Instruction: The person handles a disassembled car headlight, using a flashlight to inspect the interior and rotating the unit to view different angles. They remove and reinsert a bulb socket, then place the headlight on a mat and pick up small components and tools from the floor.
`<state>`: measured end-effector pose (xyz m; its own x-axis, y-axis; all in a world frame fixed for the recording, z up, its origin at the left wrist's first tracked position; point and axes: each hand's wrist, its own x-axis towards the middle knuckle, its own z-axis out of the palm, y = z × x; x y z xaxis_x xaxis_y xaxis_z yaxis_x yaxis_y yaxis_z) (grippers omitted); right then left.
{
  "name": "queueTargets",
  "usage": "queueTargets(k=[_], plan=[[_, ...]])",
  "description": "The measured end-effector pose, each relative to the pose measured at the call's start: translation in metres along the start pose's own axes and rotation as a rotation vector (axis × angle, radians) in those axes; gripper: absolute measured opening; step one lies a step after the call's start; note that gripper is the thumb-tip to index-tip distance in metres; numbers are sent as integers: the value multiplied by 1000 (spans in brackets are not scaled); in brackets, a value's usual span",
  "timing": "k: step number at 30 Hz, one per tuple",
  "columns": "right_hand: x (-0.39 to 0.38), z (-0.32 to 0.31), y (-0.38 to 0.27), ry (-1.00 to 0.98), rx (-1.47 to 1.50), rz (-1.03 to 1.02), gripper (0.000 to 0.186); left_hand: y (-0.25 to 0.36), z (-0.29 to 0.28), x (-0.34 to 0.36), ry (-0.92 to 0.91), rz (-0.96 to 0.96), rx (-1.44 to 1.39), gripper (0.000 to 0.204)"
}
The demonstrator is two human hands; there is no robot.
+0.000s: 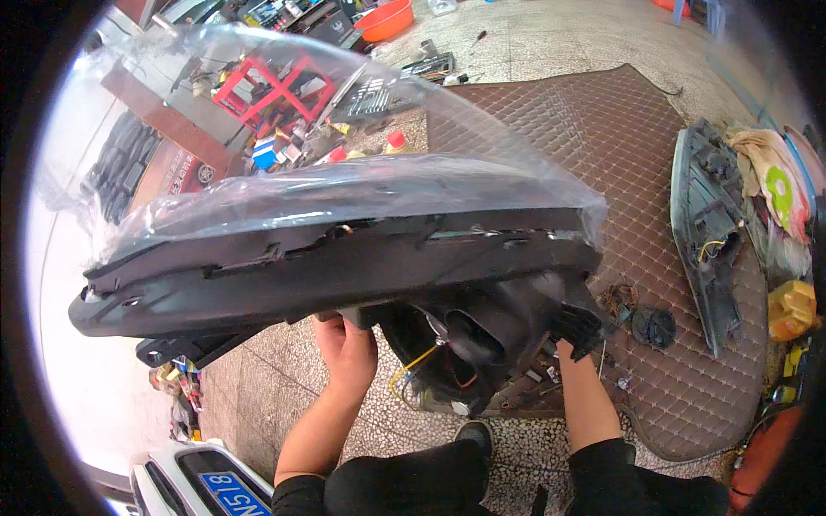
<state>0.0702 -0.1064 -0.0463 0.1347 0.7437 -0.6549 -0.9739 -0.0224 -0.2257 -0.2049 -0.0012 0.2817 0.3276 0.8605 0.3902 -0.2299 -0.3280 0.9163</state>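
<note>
I hold up a large car headlight, its long black housing towards me. A clear plastic cover bulges from the far side. My left hand grips the housing's underside left of the middle, the fingertips out of sight behind it. At the right end, my right hand reaches up against the housing, which hides its fingers. A round opening in the back, between my hands, shows a yellow wire.
Another headlight lies on the brown quilted mat at right, near a yellow jug. Coiled wires rest nearer. Beyond are a red rack and an orange basin. A white car stands at lower left.
</note>
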Motion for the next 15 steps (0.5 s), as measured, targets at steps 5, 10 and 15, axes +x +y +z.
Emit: queueTargets(k=[5,10,15], plan=[[0,-10,23,38,58,9,49,-10,-16,-9,-43,85,104,36],[-1,-16,41,63,135,-4,49,-30,-50,-21,109,55,469,28],[-14,-20,75,85,250,-22,49,-31,-81,-19,-4,79,773,28]])
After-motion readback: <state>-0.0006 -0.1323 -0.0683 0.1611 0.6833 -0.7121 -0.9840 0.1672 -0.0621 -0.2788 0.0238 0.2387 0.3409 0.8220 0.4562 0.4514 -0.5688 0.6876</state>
